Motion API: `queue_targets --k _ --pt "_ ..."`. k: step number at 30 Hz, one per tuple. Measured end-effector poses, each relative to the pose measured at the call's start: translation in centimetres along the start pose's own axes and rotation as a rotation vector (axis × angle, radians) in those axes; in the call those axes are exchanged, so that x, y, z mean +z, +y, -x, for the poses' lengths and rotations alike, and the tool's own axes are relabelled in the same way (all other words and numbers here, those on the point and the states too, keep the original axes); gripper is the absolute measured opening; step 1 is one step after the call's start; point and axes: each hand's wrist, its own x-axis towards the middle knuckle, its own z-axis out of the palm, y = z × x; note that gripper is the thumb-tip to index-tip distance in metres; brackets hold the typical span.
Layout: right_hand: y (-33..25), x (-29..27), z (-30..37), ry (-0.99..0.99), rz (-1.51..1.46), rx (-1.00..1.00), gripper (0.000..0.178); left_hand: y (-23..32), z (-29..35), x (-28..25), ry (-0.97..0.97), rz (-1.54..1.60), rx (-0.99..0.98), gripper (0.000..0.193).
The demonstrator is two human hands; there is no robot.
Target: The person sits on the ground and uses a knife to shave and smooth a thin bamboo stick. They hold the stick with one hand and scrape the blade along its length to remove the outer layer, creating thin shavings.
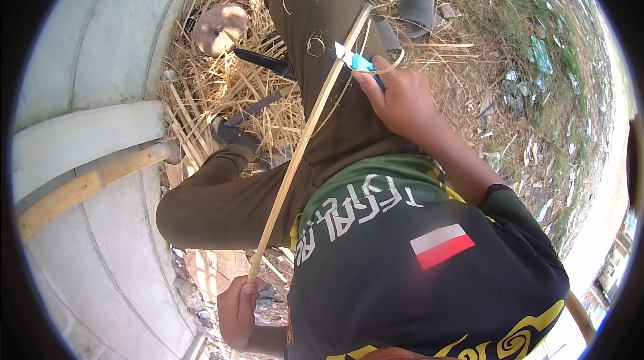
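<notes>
Littered outdoor ground, pale wall at left, slivers heaped beside it.
Dark shirt with white lettering and red-white patch; brown trousers; long pale strip slanting across them, left hand's grip clenched on its near end; right hand's grip holding blue-handled knife, blade at strip's far part.

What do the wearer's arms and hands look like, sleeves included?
Both are bare: the right hand and left hand are ungloved. The right forearm is uncovered up to a dark, near-black short sleeve. Only a short bare stretch of the left forearm shows; its sleeve can't be made out. No cables or wristwear visible.
</notes>
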Motion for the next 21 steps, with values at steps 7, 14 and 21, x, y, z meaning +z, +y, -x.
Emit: queue_targets --k 7,14,21 --pt "-0.6 0.5 0.1 0.084 0.018 -0.021 0.045 -7.2 5.5 -2.8 0.017 0.103 -0.067 0.042" --pt "-1.3 0.5 -0.9 0.022 -0.047 0.037 0.048 -7.4 2.4 -2.6 -0.022 0.2 -0.034 0.041" --pt "-1.0 -1.7 -1.0 -0.148 -0.038 0.096 0.047 -4.1 -4.9 0.6 -0.081 0.249 0.013 0.039"
